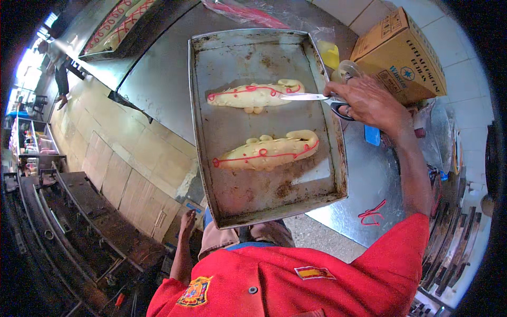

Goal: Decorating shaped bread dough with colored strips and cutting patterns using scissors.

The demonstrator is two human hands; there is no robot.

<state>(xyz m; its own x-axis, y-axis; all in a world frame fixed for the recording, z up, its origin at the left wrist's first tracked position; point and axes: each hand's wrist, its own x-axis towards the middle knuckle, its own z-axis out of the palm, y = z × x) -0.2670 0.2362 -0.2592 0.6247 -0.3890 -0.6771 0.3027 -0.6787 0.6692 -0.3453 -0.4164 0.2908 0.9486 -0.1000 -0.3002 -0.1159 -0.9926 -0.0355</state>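
My right hand (367, 103) is closed round a pair of scissors (305, 96). Their blades point left, with the tips at the tail end of the upper crocodile-shaped dough (245, 97). A second dough of the same shape (266, 153) lies below it; both have curled tails, small snipped points and thin red strips with loops along the body. They rest in a stained metal baking tray (243, 198). Down beside my leg, left of the tray, hangs my left hand (187, 221), near a small blue item; its fingers are too small and blurred to read.
The steel table (338, 195) carries red dough strips (373, 212), a cardboard box (398, 55), a blue card-like piece (372, 135) and a plastic bag of red material (245, 13). Another tray of decorated dough (117, 26) stands far left. A person (59, 68) is in the background.
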